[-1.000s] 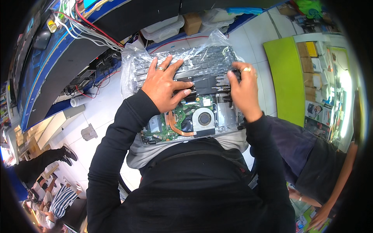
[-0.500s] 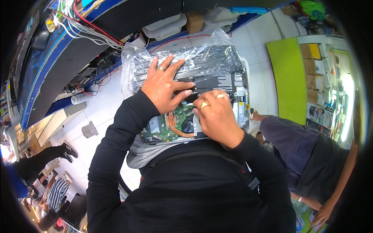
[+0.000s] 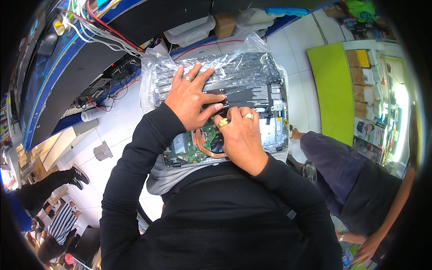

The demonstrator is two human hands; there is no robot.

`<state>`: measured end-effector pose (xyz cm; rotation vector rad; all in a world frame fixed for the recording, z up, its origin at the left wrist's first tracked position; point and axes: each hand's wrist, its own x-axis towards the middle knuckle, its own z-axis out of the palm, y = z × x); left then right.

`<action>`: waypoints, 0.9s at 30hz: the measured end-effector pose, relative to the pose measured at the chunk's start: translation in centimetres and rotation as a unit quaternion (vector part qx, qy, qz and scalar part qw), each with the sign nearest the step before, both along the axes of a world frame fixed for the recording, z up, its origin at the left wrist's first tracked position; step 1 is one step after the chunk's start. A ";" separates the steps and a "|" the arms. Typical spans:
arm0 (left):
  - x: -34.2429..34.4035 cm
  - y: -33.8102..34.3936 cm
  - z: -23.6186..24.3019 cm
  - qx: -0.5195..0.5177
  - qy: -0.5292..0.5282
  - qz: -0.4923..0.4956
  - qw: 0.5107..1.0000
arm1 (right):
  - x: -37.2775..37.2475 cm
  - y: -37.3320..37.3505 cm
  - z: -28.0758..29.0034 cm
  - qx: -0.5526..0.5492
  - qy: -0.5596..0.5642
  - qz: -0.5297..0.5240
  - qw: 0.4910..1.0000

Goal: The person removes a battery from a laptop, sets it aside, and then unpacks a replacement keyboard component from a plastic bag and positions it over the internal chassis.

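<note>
An opened laptop base rests on my lap, its green circuit board (image 3: 208, 130), curved copper heat pipe (image 3: 199, 143) and black fan (image 3: 217, 144) exposed. Across its far part lies a black keyboard (image 3: 258, 67) in clear plastic wrap (image 3: 148, 78). My left hand (image 3: 191, 99) is spread open, with fingers over the wrapped keyboard and index finger and thumb by the black battery (image 3: 247, 96). Close beside that thumb, my right hand (image 3: 243, 139) is closed, its fingers curled down at the battery's near edge. Its fingertips and whatever they hold are hidden.
A blue-edged desk (image 3: 81, 58) with cables (image 3: 96, 36) curves along the left. Plastic tubs (image 3: 191, 31) and a cardboard box (image 3: 224, 25) sit beyond the laptop. To the right are a green panel (image 3: 330, 94) and a seated person (image 3: 342, 166). More people are at lower left.
My right hand has shifted left, closer to my left thumb, uncovering more of the silver area at the laptop's right. My left hand stays in place.
</note>
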<state>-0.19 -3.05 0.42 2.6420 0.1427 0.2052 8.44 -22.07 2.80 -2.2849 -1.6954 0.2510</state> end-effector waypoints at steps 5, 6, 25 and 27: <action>0.0 -0.1 0.1 -0.009 0.010 -0.003 1.000 | -0.2 -0.1 0.1 -0.006 0.053 -0.015 0.998; -0.1 -0.1 0.1 -0.009 0.010 -0.002 1.000 | -0.2 -0.1 0.0 -0.005 0.052 -0.015 0.999; -0.1 0.0 0.0 -0.005 0.008 -0.005 1.000 | -0.6 0.2 0.2 -0.011 0.034 -0.022 0.999; -0.1 0.0 0.1 -0.003 0.010 -0.005 1.000 | -0.7 0.4 0.3 -0.008 0.022 -0.022 0.999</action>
